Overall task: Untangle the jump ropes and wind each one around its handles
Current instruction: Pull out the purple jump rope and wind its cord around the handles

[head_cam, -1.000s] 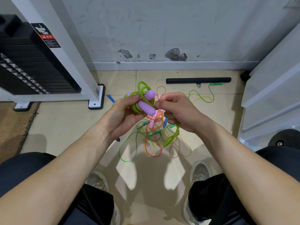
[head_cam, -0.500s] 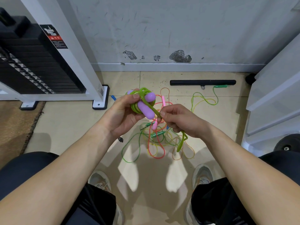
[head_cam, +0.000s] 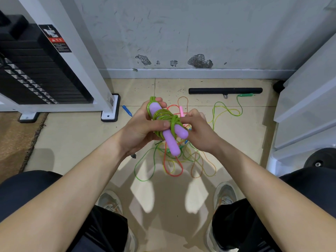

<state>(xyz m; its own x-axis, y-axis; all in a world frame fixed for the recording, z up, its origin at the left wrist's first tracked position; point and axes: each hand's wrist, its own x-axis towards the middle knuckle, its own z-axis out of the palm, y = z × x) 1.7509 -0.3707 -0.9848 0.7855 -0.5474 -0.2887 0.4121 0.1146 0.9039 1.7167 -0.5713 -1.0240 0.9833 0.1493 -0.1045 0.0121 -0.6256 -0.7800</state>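
View from the head down onto two bare forearms held out over a tiled floor [head_cam: 72, 135]. Just above centre, a pair of purple handles [head_cam: 171, 142] is held side by side, free ends pointing toward 5 o'clock, with a green rope [head_cam: 164, 116] wound round their middle in a thick coil. The bundle is gripped from 9 o'clock by the left hand [head_cam: 143, 128], whose thumb is pressed across the coil. At 3 o'clock of the bundle the right hand [head_cam: 198, 131] is curled, and the last bit of rope appears to be pinched in its fingertips against the coil. The step in hand is judged to be the finishing of this rope: the winding looks complete and the end is being secured. Next, the end would need to be tucked under a turn while the thumb's pressure is kept, or the coil may spring loose. Below the hands, toward 6 o'clock, a tangle of ropes [head_cam: 174, 160] in green, orange and yellow is left to be sorted. Compared with half a second ago, the loose green length that hung from the right hand is gone, taken up into the coil, and that hand has been brought up against the handles.
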